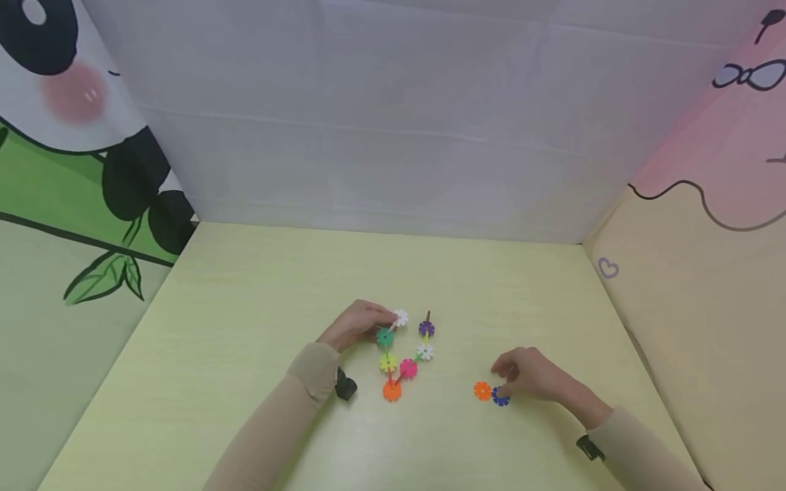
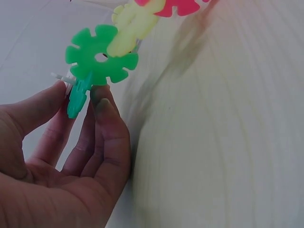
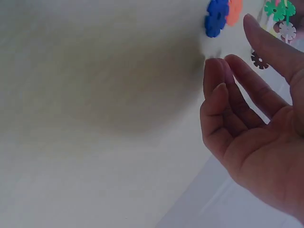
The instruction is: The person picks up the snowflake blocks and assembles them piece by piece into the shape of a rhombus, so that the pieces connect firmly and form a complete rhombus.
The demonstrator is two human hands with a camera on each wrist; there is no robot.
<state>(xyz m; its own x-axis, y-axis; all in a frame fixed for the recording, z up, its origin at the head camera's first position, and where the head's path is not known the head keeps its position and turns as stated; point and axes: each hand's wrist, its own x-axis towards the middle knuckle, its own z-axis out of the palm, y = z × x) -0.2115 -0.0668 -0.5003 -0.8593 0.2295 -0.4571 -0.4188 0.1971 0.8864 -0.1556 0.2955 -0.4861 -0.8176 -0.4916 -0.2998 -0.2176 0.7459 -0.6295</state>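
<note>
My left hand [image 1: 358, 322] pinches the white snowflake disc [image 1: 401, 318] at one end of a chain of slotted plastic discs. Right beside those fingers is a green disc [image 2: 100, 54], joined to a yellow one [image 1: 388, 362]. From there the chain bends through an orange disc [image 1: 391, 391], a pink one [image 1: 408, 369] and a second white one to a purple disc [image 1: 426, 329] with a brown piece on edge. My right hand [image 1: 533, 374] hovers with loosely bent fingers, thumb apart, over a loose blue disc [image 1: 501, 400]. Touching or nearly touching it is a loose orange disc [image 1: 482, 391].
The pale wooden table [image 1: 276, 273] meets a white back panel [image 1: 381, 136]. Printed side panels, a green one [image 1: 74, 354] at left and a pink and beige one [image 1: 706, 286] at right, border it. Dark wrist cameras sit on both sleeves.
</note>
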